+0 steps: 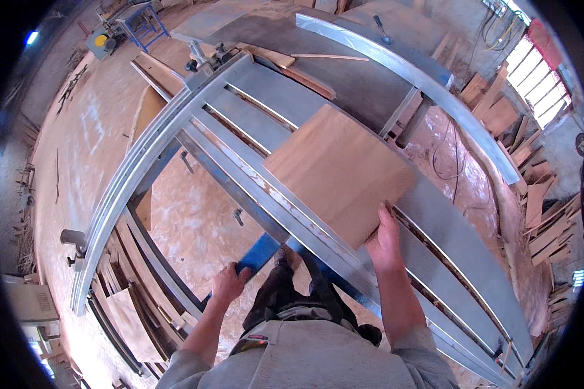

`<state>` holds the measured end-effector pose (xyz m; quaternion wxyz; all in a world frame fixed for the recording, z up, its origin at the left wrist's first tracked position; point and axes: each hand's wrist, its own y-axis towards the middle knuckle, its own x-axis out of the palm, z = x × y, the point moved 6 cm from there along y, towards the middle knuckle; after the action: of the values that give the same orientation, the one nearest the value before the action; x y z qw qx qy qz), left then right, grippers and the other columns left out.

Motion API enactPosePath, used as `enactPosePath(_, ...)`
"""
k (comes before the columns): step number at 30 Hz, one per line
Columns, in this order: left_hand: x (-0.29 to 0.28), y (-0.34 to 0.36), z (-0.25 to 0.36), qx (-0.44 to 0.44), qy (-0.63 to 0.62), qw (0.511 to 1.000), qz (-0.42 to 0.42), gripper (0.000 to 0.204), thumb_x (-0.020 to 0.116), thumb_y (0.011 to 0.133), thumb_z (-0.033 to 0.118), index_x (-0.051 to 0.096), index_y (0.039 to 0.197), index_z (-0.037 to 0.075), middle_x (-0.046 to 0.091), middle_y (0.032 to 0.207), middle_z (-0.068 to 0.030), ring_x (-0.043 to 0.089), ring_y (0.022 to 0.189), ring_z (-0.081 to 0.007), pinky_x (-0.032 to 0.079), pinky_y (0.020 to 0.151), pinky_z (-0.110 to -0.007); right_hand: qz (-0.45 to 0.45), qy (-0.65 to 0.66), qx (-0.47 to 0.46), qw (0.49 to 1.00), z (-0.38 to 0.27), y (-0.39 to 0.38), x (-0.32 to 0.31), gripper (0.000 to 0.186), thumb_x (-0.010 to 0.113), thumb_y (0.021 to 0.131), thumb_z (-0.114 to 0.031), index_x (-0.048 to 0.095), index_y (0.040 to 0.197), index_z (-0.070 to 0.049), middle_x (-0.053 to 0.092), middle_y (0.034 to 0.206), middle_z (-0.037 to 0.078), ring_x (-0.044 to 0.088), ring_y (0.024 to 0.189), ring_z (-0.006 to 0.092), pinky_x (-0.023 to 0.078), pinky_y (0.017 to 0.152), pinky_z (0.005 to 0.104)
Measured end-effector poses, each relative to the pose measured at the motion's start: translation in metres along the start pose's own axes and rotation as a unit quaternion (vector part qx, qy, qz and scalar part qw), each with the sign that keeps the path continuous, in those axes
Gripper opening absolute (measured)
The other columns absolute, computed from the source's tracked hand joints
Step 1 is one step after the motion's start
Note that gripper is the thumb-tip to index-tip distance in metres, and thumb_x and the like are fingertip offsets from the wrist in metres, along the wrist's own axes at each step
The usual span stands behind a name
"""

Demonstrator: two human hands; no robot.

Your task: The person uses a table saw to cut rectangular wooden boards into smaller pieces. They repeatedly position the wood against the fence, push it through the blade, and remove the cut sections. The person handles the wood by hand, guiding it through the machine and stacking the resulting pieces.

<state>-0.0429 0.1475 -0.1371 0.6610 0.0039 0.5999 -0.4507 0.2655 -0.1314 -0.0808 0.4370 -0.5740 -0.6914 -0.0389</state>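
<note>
A square, light-brown wooden board [337,168] lies flat across the slotted grey metal table [441,201] of what looks like a sliding table saw. At the board's near right corner, my right hand [386,238] grips its edge, with part of the fingers hidden. My left hand [228,282] is closed around the end of a blue metal bar [259,253] on the machine's frame, left of my legs. A long curved-looking metal rail [120,155] with clamps runs along the left side.
Beyond the board stands a long silver fence [409,65]. Wood strips [136,305] are stacked at lower left, and offcuts [545,214] lean along the right wall. A cable [444,168] lies on the dusty floor. A blue stand [139,26] is at far left.
</note>
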Motion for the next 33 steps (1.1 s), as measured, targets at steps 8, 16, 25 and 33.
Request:
enactPosePath(8, -0.011, 0.041, -0.01, 0.116, 0.097, 0.962, -0.229, 0.05, 0.053, 0.091, 0.052, 0.064, 0.108, 0.005, 0.068, 0.104, -0.0195, 0.064, 0.099, -0.0395, 0.049, 0.087, -0.049, 0.017, 0.027, 0.002, 0.999, 0.029, 0.092, 0.09, 0.044, 0.051, 0.098, -0.021, 0.039, 0.139, -0.012, 0.049, 0.135, 0.008, 0.049, 0.123, 0.026, 0.042, 0.101, 0.0492)
enactPosePath(16, -0.32, 0.215, -0.025, 0.069, 0.007, 0.929, 0.363, 0.038, 0.064, 0.09, 0.023, 0.059, 0.12, 0.001, 0.064, 0.111, -0.0215, 0.061, 0.104, -0.0389, 0.048, 0.09, -0.046, 0.004, 0.009, 0.015, 1.0, 0.072, 0.171, 0.152, 0.038, 0.048, 0.1, -0.021, 0.044, 0.136, -0.012, 0.052, 0.134, 0.006, 0.05, 0.123, 0.0237, 0.041, 0.102, 0.0469)
enactPosePath(25, -0.362, 0.341, -0.045, 0.006, 0.153, 0.933, 0.326, 0.079, 0.064, 0.082, 0.054, 0.045, 0.135, -0.001, 0.051, 0.133, -0.0222, 0.046, 0.124, -0.0386, 0.037, 0.105, -0.047, -0.016, -0.002, 0.02, 1.0, 0.088, 0.202, 0.193, 0.039, 0.044, 0.101, -0.021, 0.039, 0.139, -0.012, 0.047, 0.138, 0.006, 0.046, 0.127, 0.0228, 0.037, 0.106, 0.0464)
enactPosePath(33, -0.363, 0.338, -0.044, 0.012, 0.149, 0.928, 0.34, 0.083, 0.064, 0.081, 0.057, 0.043, 0.136, 0.0, 0.048, 0.134, -0.0242, 0.044, 0.126, -0.0405, 0.035, 0.106, -0.048, -0.026, -0.004, 0.037, 0.999, 0.104, 0.228, 0.217, 0.043, 0.048, 0.1, -0.023, 0.034, 0.14, -0.012, 0.044, 0.137, 0.008, 0.046, 0.125, 0.024, 0.038, 0.105, 0.049)
